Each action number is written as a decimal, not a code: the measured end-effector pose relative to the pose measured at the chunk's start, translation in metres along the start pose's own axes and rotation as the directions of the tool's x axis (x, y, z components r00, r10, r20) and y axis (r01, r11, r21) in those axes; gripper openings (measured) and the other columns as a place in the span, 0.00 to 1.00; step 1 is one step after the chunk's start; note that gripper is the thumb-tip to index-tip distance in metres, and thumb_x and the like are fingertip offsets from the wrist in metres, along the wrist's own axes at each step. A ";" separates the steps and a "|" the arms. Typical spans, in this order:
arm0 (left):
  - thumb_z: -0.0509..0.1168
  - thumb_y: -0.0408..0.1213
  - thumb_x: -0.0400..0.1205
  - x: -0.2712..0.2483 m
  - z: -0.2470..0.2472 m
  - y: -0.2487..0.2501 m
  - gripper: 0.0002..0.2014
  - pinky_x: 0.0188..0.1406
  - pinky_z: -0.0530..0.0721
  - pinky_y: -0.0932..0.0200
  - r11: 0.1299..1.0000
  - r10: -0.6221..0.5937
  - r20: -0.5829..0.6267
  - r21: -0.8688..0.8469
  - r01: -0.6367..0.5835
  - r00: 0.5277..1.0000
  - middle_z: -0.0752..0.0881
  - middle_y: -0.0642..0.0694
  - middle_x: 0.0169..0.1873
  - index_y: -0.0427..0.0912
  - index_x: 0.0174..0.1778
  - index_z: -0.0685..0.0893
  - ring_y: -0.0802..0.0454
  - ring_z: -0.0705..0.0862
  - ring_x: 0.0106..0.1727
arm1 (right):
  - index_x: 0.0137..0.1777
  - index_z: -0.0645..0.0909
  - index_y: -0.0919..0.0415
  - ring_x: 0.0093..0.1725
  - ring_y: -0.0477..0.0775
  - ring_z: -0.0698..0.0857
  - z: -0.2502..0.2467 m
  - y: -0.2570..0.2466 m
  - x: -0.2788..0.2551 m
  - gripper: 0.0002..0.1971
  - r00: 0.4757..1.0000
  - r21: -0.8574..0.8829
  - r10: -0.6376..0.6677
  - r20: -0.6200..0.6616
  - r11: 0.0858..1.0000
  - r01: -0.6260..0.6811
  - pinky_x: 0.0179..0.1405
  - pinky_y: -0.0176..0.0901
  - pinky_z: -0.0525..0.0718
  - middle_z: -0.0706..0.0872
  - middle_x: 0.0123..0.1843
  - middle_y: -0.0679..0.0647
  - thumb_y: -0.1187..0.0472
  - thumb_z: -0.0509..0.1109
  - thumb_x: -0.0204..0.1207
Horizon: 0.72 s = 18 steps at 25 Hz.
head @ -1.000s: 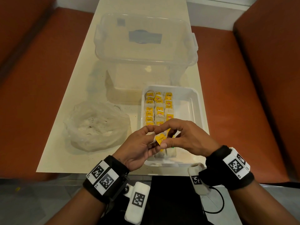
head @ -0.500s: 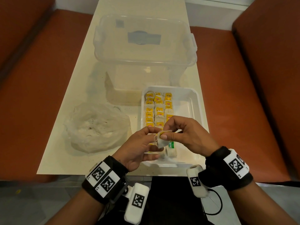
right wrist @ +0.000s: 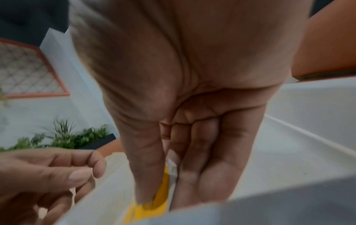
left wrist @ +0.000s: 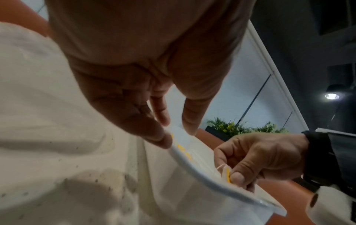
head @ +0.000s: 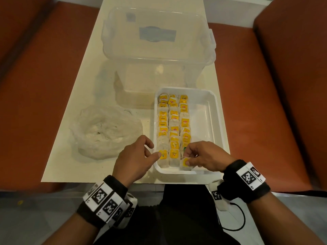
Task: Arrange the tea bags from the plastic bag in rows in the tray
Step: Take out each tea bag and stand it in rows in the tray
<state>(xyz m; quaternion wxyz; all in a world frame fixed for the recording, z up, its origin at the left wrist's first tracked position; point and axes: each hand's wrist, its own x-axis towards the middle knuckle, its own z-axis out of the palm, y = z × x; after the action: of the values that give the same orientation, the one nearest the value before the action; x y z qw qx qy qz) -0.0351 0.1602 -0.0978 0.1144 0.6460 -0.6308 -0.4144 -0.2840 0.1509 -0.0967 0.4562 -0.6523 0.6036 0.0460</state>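
Right hand [head: 205, 156] down at the near end of the white rectangular plastic tray [head: 218, 121], thumb and fingers pinching a white paper tea bag with a yellow tag [head: 185, 164] at the near end of the third row. Left hand [head: 136, 156] just beside the tray's near left corner, fingers loosely curled and holding nothing, index fingertip close to the rim. Three rows of yellow-tagged tea bags [head: 174, 124] filling the tray's left part; right part bare. Crumpled clear plastic bag [head: 106, 133] on the cream tabletop [head: 70, 156] left of the tray, well apart from the hands. Large clear plastic storage box [head: 157, 41] behind the tray.
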 end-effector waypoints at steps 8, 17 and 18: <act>0.71 0.43 0.81 0.003 0.017 -0.003 0.16 0.29 0.82 0.59 0.995 -0.045 0.023 -0.088 0.047 0.999 0.88 0.50 0.30 0.52 0.55 0.69 0.55 0.88 0.26 | 0.50 0.83 0.42 0.47 0.52 0.84 0.010 -0.002 0.016 0.06 0.993 -0.222 0.065 -0.103 0.971 -0.086 0.38 0.42 0.76 0.87 0.48 0.44 0.53 0.75 0.75; 0.72 0.41 0.81 0.005 0.015 -0.004 0.17 0.31 0.85 0.57 0.990 -0.066 0.035 -0.126 0.070 0.997 0.89 0.47 0.31 0.51 0.56 0.69 0.55 0.89 0.27 | 0.48 0.69 0.51 0.41 0.55 0.84 0.011 0.005 0.012 0.21 0.967 -0.193 0.142 -0.211 0.964 -0.184 0.35 0.46 0.77 0.86 0.44 0.46 0.48 0.80 0.70; 0.72 0.41 0.81 0.005 0.015 -0.004 0.17 0.32 0.85 0.56 0.989 -0.067 0.036 -0.130 0.071 0.997 0.89 0.47 0.30 0.51 0.56 0.69 0.55 0.89 0.27 | 0.49 0.68 0.51 0.42 0.55 0.85 0.011 0.008 0.011 0.24 0.963 -0.181 0.175 -0.207 0.960 -0.214 0.37 0.47 0.79 0.87 0.45 0.47 0.47 0.81 0.69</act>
<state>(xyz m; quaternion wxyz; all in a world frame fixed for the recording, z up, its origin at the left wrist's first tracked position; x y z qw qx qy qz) -0.0426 0.1620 -0.1121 0.1321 0.6519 -0.5812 -0.4689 -0.2821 0.1507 -0.1139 0.3214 -0.6339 0.6977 0.0898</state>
